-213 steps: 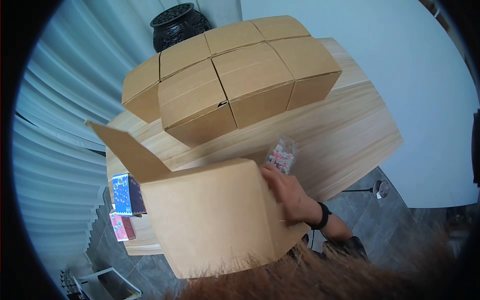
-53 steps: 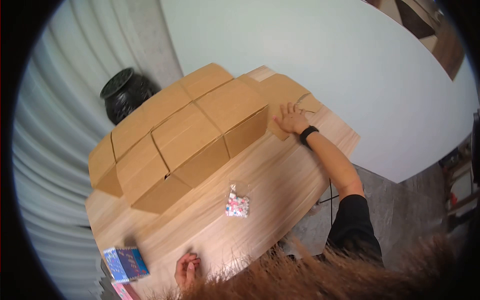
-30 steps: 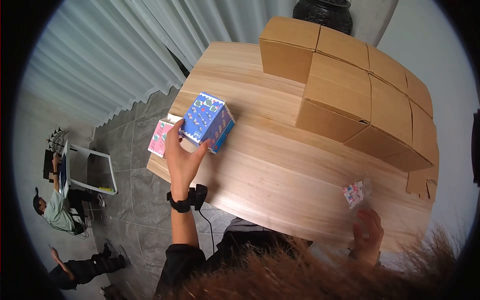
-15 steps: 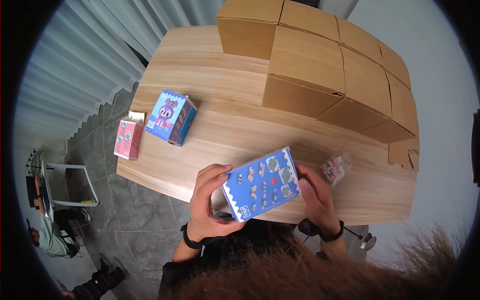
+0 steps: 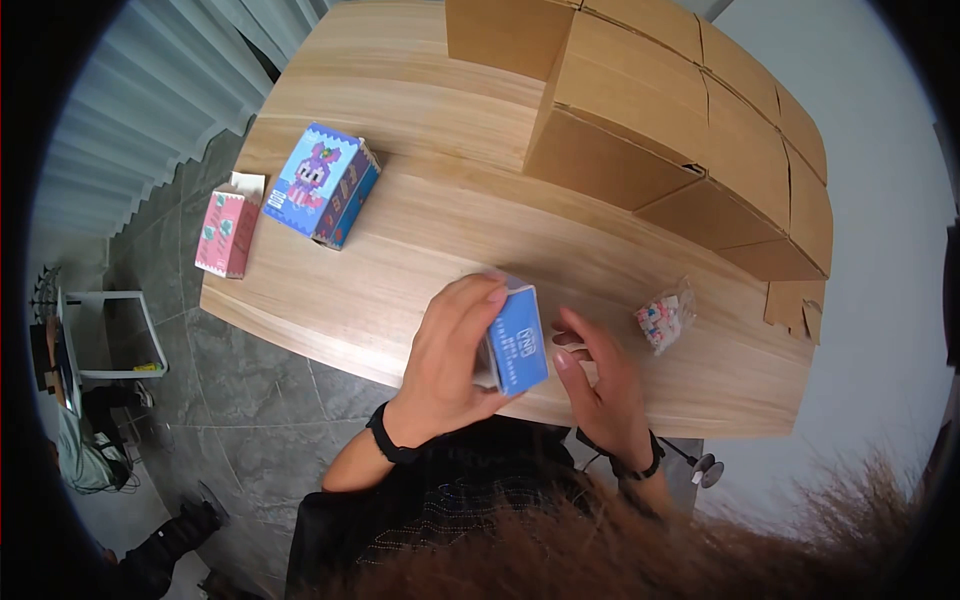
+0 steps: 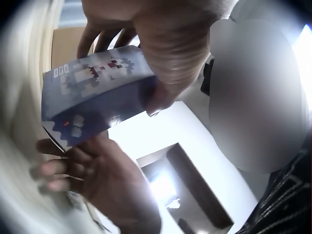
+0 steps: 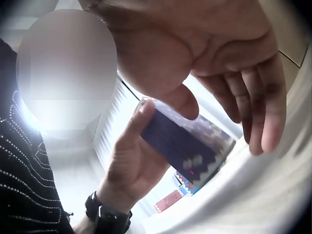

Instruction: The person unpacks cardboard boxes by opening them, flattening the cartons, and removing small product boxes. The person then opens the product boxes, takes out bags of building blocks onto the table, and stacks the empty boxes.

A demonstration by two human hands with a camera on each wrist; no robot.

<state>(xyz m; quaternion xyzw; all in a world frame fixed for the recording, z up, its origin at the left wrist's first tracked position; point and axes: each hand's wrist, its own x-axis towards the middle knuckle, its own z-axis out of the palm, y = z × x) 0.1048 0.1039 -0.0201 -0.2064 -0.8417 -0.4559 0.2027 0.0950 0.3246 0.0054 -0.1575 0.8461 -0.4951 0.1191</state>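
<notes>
My left hand (image 5: 445,345) grips a small blue printed box (image 5: 522,345) over the table's near edge, thumb and fingers on opposite sides. A narrow lettered end of the box faces up in the head view. My right hand (image 5: 608,390) hovers just right of the box, fingers loosely bent and holding nothing. In the right wrist view, its fingers (image 7: 273,107) hang apart from the box (image 7: 180,139). A clear bag of small white, pink and blue pieces (image 5: 660,318) lies beyond it. The left wrist view shows a pixel-style picture on the box (image 6: 97,83).
A second blue box (image 5: 315,185) with a purple character and a pink box (image 5: 228,232) with a raised flap stand at the table's left. Several brown cartons (image 5: 635,85) line the back and right. A cardboard piece (image 5: 795,308) sticks out beside them. People are at far left.
A large carton was handled earlier. My left hand then reached the blue boxes and brought one over. Since half a second ago, the box has turned end-up and my right hand has let go.
</notes>
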